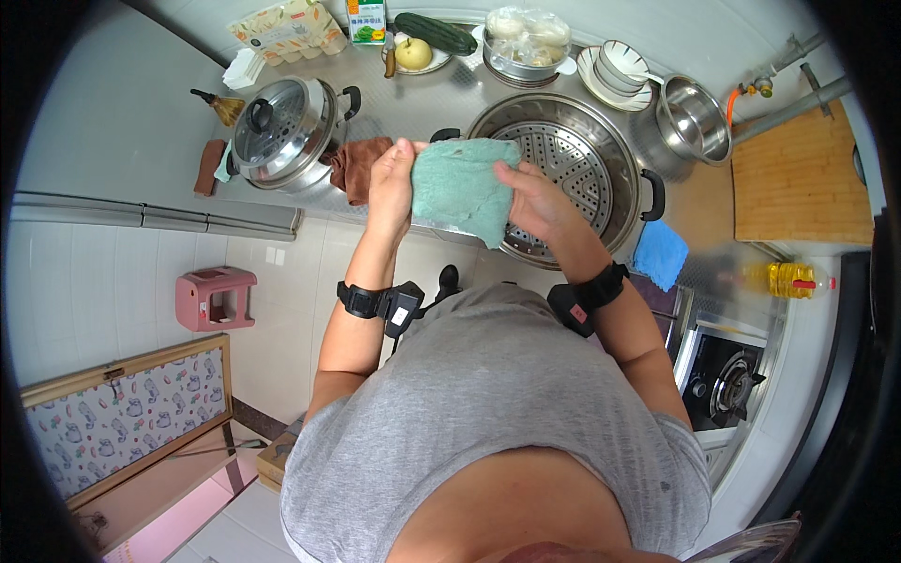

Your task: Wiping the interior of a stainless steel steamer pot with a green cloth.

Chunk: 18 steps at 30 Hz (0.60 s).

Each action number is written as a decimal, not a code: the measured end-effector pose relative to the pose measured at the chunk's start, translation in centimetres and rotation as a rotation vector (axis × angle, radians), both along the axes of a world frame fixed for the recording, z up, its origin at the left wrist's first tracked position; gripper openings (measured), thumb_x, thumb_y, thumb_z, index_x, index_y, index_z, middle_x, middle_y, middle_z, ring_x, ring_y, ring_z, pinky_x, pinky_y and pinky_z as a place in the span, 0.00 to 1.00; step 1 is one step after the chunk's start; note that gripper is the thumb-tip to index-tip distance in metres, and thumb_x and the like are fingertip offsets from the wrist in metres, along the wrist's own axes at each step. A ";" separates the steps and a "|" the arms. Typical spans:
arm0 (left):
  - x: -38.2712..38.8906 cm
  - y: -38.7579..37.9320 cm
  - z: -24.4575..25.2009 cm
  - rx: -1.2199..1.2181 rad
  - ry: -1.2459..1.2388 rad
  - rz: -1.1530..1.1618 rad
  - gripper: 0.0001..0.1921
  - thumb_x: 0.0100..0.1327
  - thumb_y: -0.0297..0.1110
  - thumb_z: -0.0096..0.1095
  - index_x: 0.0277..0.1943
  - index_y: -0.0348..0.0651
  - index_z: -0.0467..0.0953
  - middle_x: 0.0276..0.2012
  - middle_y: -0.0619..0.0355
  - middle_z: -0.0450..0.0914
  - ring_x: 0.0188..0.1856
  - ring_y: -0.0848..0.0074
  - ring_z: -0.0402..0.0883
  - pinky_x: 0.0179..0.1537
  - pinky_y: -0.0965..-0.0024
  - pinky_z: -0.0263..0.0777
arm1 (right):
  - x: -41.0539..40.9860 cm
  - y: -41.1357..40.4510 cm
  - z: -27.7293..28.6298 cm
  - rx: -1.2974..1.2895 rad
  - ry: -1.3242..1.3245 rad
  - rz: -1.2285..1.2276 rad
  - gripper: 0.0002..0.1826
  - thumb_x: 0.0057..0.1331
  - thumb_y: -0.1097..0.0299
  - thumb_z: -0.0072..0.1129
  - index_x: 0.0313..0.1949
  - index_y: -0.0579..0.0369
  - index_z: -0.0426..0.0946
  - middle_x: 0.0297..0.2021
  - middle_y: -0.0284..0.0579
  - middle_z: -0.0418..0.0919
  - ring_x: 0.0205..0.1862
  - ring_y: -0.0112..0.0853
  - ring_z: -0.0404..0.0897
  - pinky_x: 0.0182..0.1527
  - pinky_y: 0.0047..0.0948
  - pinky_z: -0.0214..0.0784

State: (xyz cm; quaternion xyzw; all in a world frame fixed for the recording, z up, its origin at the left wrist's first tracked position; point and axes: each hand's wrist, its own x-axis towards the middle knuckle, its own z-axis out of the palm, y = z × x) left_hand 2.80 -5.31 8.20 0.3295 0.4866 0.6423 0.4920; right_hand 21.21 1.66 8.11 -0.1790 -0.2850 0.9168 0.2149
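Note:
A folded green cloth [463,184] is held up between both hands, over the front edge of the steel counter. My left hand [391,184] grips its left side, thumb on top. My right hand [538,200] holds its right side, with the thumb over the front and the other fingers partly hidden behind. Behind the right hand and forearm stands a large steel steamer pot [598,169] with a perforated tray inside. A brown cloth [360,169] lies just left of my left hand, beside a lidded steel steamer [281,134].
Along the wall are a cucumber [435,34], a yellow pear [413,53], a steel pot with bagged food [528,60], stacked bowls [616,74] and a steel basin [693,119]. A blue cloth [660,255], an oil bottle [792,280] and a gas burner [735,387] are at right.

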 end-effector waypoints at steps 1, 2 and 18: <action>-0.1 0.1 0.1 -0.012 0.023 0.025 0.14 0.64 0.39 0.41 0.38 0.38 0.71 0.34 0.60 0.73 0.36 0.84 0.69 0.39 0.80 0.63 | 0.0 0.0 0.1 -0.045 0.023 -0.041 0.19 0.61 0.66 0.47 0.49 0.61 0.62 0.46 0.43 0.69 0.47 0.31 0.70 0.51 0.32 0.60; 0.0 0.2 0.2 -0.009 0.023 0.023 0.14 0.64 0.39 0.41 0.38 0.38 0.71 0.34 0.60 0.73 0.36 0.84 0.69 0.39 0.80 0.63 | 0.0 0.1 0.2 -0.090 0.046 -0.083 0.19 0.61 0.65 0.46 0.50 0.62 0.61 0.47 0.44 0.68 0.48 0.32 0.69 0.52 0.34 0.59; 0.3 0.2 1.3 0.292 0.755 -0.042 0.09 0.53 0.27 0.56 0.38 0.39 0.73 0.33 0.59 0.72 0.38 0.77 0.71 0.40 0.77 0.63 | -1.4 1.4 1.7 0.042 0.139 -0.022 0.21 0.59 0.68 0.49 0.51 0.62 0.60 0.46 0.44 0.68 0.49 0.31 0.69 0.52 0.33 0.60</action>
